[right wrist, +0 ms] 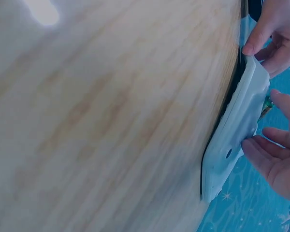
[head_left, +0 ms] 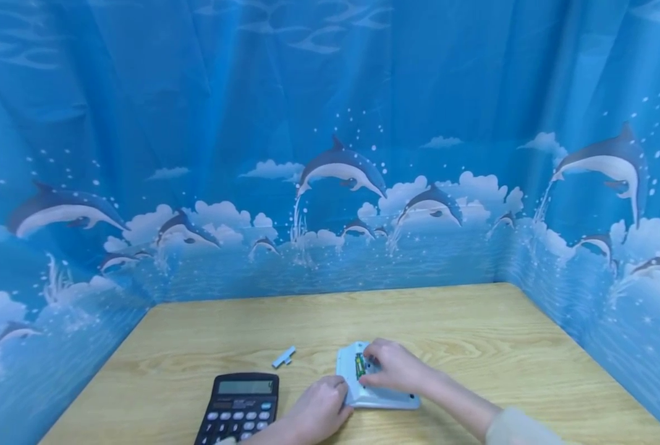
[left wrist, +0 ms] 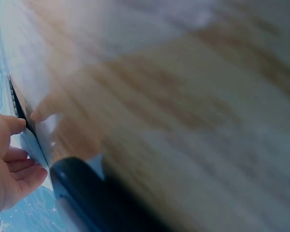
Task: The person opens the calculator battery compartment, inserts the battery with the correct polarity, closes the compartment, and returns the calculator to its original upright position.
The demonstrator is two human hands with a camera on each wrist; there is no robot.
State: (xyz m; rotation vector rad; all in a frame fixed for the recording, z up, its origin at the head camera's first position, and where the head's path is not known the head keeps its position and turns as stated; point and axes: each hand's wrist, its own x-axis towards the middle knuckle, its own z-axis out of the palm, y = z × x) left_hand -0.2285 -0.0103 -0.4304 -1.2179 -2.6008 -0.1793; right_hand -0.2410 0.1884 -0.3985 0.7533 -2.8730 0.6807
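A light blue calculator (head_left: 382, 398) lies face down, its battery compartment uncovered. My left hand (head_left: 320, 405) grips the calculator's left edge between thumb and fingers, as the left wrist view also shows. In the compartment a green battery (head_left: 359, 366) is partly visible. My right hand (head_left: 395, 366) is bent over it, thumb and fingers curled about the battery. The right wrist view shows one digit touching the battery (right wrist: 266, 107) while other fingers (right wrist: 255, 147) meet the calculator's back; the exact hold on the battery is partly hidden.
A light blue battery cover (head_left: 283, 356) lies on the wooden table (head_left: 463, 321), beyond my left hand. At the front left stands a black calculator (head_left: 241, 405), close beside my left forearm. A blue dolphin-print curtain (head_left: 330, 93) encloses the table's back and sides.
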